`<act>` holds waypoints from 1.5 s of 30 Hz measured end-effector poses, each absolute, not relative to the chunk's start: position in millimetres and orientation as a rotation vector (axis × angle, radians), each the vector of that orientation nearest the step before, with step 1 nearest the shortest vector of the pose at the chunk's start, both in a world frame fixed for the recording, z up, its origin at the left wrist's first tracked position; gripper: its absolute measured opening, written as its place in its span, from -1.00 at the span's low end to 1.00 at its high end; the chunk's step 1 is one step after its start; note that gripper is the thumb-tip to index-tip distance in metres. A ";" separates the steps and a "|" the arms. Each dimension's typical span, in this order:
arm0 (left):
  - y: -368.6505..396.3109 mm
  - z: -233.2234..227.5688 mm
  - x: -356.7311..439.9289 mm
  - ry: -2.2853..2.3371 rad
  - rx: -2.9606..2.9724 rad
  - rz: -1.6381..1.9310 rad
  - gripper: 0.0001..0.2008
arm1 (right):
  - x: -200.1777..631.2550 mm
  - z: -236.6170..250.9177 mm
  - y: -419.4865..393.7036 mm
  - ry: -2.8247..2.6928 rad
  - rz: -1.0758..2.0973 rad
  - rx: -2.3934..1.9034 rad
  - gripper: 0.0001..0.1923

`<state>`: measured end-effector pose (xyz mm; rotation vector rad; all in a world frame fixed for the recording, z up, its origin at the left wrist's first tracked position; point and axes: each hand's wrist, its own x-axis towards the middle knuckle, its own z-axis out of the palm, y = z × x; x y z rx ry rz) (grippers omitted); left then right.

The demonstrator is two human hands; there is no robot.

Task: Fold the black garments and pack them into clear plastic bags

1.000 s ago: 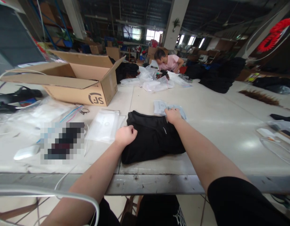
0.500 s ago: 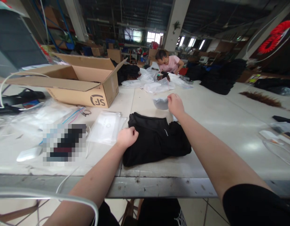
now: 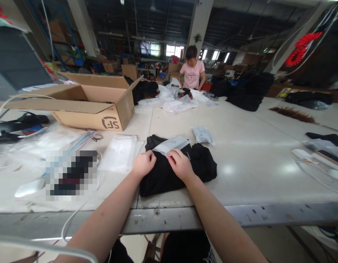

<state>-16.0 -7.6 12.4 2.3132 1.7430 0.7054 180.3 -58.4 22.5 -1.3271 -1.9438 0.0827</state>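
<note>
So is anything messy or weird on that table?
Nothing looks broken or spilled. The black garment lies folded near the table edge, both hands holding a clear bag on it. Another small bag lies loose beyond it, and the box sits open.

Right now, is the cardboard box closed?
No, the cardboard box lies on the table with its flaps spread open.

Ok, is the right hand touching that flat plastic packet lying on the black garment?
Touching. The head view shows the right hand pinching the near edge of the plastic packet, which lies on the black garment.
</note>
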 end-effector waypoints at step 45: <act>-29.2 24.7 3.4 1.011 2.551 1.253 -0.84 | 185.0 17.4 -52.5 -1.861 0.031 -1.185 -0.76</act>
